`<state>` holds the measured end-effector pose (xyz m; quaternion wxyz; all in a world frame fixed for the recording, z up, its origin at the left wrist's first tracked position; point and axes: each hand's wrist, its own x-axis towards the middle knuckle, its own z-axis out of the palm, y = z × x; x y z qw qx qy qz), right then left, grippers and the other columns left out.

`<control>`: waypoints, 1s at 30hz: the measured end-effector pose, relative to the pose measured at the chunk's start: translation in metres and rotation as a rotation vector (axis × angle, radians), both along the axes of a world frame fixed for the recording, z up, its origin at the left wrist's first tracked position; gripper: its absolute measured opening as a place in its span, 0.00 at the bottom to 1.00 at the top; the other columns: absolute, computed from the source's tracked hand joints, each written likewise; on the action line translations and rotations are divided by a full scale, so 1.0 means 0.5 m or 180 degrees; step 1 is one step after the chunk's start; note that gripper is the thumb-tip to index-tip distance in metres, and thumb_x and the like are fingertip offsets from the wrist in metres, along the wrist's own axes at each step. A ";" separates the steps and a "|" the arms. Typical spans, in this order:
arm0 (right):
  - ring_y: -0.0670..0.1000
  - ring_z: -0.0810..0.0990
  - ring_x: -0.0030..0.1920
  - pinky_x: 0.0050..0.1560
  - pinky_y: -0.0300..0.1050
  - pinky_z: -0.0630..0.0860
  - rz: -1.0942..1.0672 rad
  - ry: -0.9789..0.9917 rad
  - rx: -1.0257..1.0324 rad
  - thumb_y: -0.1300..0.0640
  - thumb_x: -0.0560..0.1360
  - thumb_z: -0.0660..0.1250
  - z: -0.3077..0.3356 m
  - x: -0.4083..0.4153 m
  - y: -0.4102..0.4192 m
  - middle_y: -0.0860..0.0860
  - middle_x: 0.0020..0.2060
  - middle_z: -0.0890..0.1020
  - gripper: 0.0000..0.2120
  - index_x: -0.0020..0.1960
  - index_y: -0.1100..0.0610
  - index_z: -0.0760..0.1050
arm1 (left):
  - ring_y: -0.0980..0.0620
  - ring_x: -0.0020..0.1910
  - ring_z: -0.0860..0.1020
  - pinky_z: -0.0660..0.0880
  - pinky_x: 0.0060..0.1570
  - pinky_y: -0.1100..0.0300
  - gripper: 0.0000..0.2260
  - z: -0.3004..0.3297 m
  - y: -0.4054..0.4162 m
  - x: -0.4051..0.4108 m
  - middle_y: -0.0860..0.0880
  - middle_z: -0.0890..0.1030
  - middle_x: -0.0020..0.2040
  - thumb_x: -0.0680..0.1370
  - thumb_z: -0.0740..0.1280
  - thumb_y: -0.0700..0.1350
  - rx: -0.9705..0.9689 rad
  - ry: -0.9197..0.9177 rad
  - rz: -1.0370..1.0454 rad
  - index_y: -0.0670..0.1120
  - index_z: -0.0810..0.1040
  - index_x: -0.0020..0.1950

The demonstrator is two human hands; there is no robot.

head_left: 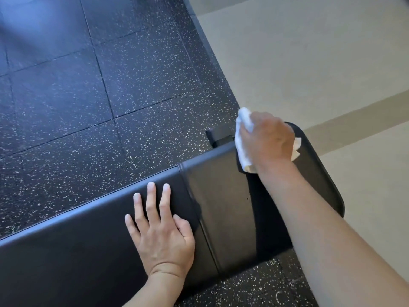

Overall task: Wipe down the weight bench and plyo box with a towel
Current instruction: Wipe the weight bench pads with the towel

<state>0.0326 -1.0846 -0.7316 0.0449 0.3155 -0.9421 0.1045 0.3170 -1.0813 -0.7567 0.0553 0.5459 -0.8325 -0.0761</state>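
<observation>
A black padded weight bench runs from the lower left to the right of the head view, with a seam between its long pad and the seat pad. My left hand lies flat on the long pad, fingers straight and spread. My right hand grips a crumpled white towel and presses it on the far end of the seat pad. The towel sticks out on both sides of the hand. No plyo box is in view.
Black speckled rubber floor tiles lie beyond and below the bench. Beige smooth flooring with a darker stripe fills the upper right. A black piece of the bench frame shows just past the seat pad.
</observation>
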 end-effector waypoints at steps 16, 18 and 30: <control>0.57 0.69 0.30 0.30 0.51 0.63 0.0566 0.0393 -0.0525 0.55 0.75 0.68 -0.031 0.150 0.157 0.50 0.30 0.67 0.15 0.37 0.49 0.63 | 0.38 0.83 0.58 0.54 0.79 0.31 0.31 0.005 -0.006 -0.007 0.48 0.62 0.84 0.76 0.55 0.48 -0.0001 0.0048 0.0050 0.51 0.67 0.81; 0.56 0.64 0.30 0.29 0.52 0.64 0.0366 0.0467 -0.0737 0.53 0.79 0.67 -0.026 0.131 0.238 0.49 0.30 0.63 0.19 0.37 0.49 0.58 | 0.38 0.84 0.57 0.53 0.79 0.32 0.31 0.005 -0.003 -0.006 0.48 0.61 0.85 0.77 0.55 0.49 0.0062 0.0021 0.0040 0.51 0.66 0.81; 0.59 0.72 0.31 0.31 0.47 0.60 0.0475 0.0280 -0.0833 0.52 0.75 0.69 -0.039 0.061 0.036 0.51 0.30 0.70 0.13 0.36 0.50 0.67 | 0.39 0.84 0.57 0.53 0.79 0.32 0.31 0.003 0.000 0.002 0.49 0.61 0.85 0.76 0.57 0.48 0.0083 0.0059 0.0060 0.51 0.66 0.82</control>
